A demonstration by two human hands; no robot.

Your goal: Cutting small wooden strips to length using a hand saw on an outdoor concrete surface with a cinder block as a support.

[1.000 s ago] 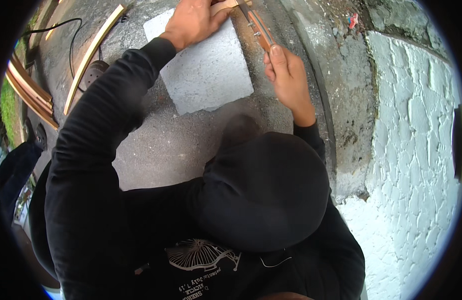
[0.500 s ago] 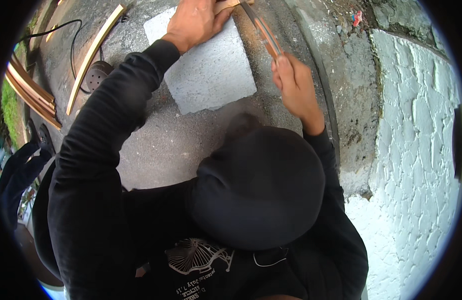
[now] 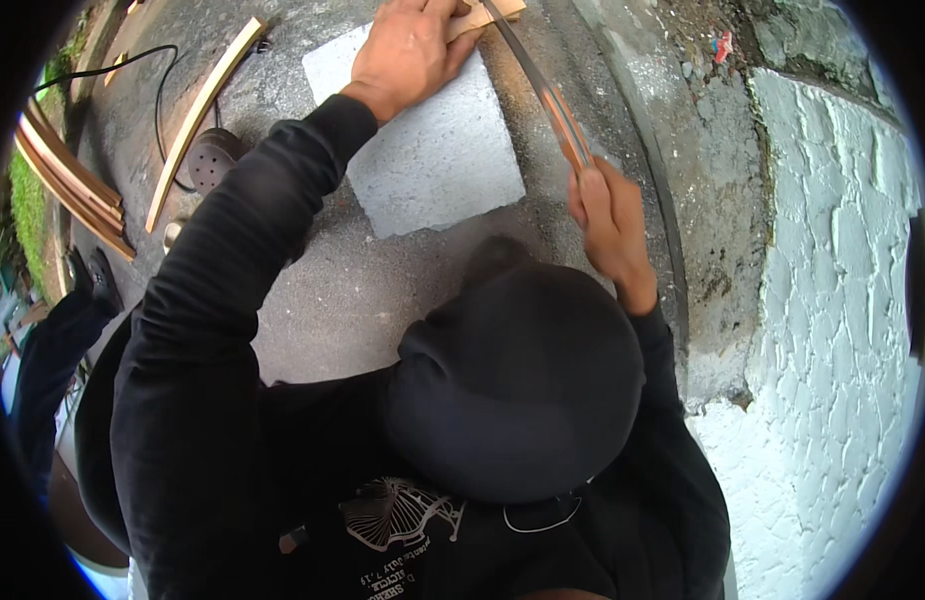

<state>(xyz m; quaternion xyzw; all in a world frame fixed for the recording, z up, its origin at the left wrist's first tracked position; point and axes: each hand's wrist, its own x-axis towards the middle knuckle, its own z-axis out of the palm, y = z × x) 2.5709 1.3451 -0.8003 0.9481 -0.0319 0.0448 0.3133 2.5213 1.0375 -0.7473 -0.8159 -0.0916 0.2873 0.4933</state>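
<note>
My left hand (image 3: 413,50) is closed on a light piece of wood (image 3: 503,14), pressing it near the far end of a pale grey block (image 3: 438,165). The rest of this wood runs beneath my fingers and past the top of the view. My right hand (image 3: 611,222) is wrapped round the orange-brown handle of a long, narrow-bladed hand tool (image 3: 528,65). Its thin dark metal blade slants up to the left and crosses the wood just right of my left fingers. I cannot tell whether the blade is toothed.
A curved wooden strip (image 3: 203,125) lies left, by a round sander with a holed pad (image 3: 213,160) and a black cable (image 3: 161,105). More strips (image 3: 73,190) are stacked far left, near another person's dark-trousered leg (image 3: 58,340). My bent knee (image 3: 523,385) is close; a white rough wall (image 3: 833,300) stands right.
My right hand has drawn the tool back toward me and right, so more blade shows between handle and wood. My left hand still holds the wood on the block; the whole view has shifted slightly.
</note>
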